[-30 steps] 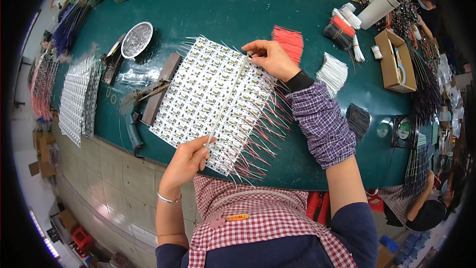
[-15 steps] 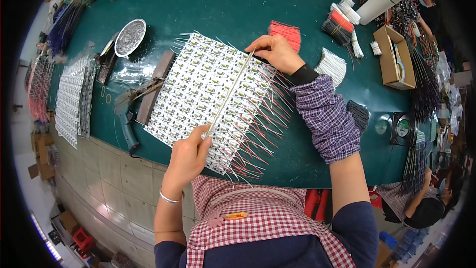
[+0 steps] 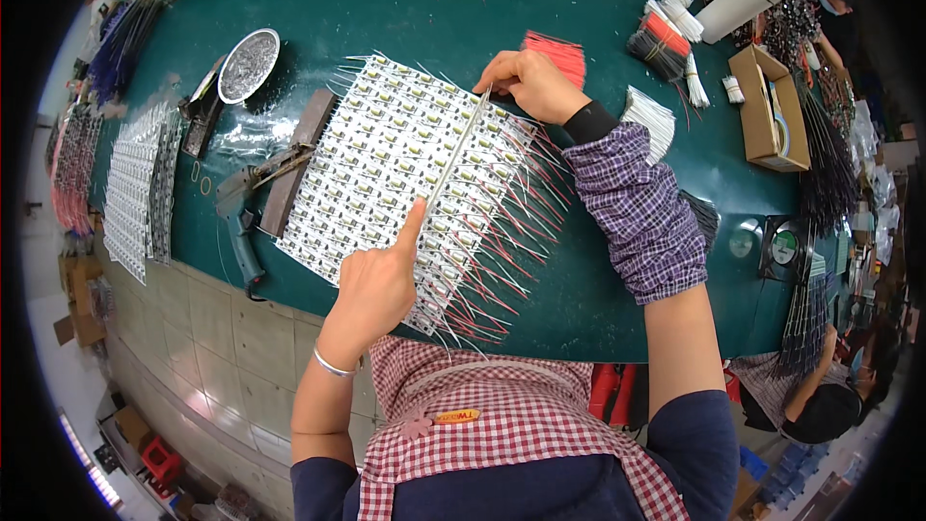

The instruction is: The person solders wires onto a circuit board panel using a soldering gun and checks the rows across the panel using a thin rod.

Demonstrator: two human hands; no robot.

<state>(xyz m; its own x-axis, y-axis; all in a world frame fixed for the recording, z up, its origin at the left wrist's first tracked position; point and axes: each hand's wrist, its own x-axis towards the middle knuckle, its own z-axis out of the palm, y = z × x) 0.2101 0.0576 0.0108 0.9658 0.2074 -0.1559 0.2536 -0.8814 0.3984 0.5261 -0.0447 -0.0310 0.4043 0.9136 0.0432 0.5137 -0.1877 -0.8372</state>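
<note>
A white sheet of small circuit boards (image 3: 376, 154) lies on the green table, with red and white wires along its right side. A thin pale strip (image 3: 457, 154) runs diagonally across it. At the far end of this strip, my right hand (image 3: 535, 85) is closed, thumb and fingers pinching it. My left hand (image 3: 378, 285) rests over the near part of the sheet; its index finger is stretched out with the tip at the strip, and the other fingers are curled with nothing seen in them. Under the sheet's left edge sits a dark bar (image 3: 307, 159).
A soldering gun (image 3: 241, 232) lies left of the sheet. Beyond it stands a metal bowl (image 3: 249, 66). Bundles of red wires (image 3: 558, 58) and white wires (image 3: 648, 125) lie near my right arm. A cardboard box (image 3: 767, 116) and a white bottle (image 3: 743, 5) stand far right.
My left hand has gone from a thumb-and-finger pinch on the strip to a single extended index finger, placed farther up the strip. My right hand keeps its pinch at the far end.
</note>
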